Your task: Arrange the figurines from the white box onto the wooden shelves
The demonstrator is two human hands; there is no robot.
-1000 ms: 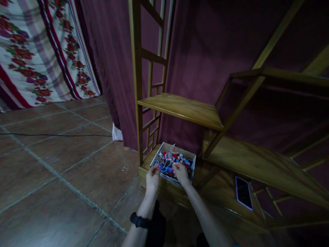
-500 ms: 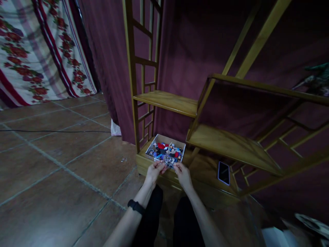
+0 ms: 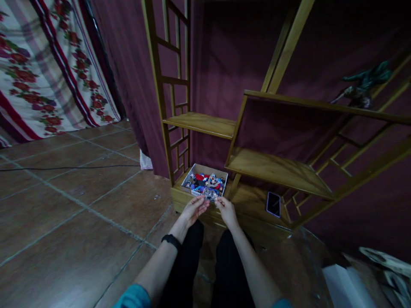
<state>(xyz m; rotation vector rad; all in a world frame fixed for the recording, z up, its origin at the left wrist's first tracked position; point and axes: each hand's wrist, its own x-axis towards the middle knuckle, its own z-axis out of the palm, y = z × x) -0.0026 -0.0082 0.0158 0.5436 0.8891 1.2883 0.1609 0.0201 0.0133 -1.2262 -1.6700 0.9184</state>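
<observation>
Through the head camera, I am holding a clear, shiny item (image 3: pixel 210 194) between the two hands, above and in front of the near edge of an open white box (image 3: pixel 208 169). The left hand (image 3: pixel 193 209) is pinching its left side between thumb and fingers, the palm turning partly upward. The right hand (image 3: pixel 226 211) is pinching its right side with thumb and forefinger. I am not able to tell whether the item is touching the box. The exact form of the item is remaining unclear at this size.

The box is sitting on the bottom shelf (image 3: pixel 247 201) of a wooden rack, near its left upright (image 3: pixel 154 64). Small multicoloured figures (image 3: pixel 201 181) are lying jumbled inside it, red, blue and black showing most. A phone (image 3: pixel 273 204) with a pale purple edge is lying flat on the same shelf, well to the right of the box. A dark wristband (image 3: pixel 171 241) is circling the left wrist. A greenish figurine (image 3: pixel 366 83) is standing on a higher board at the right.
</observation>
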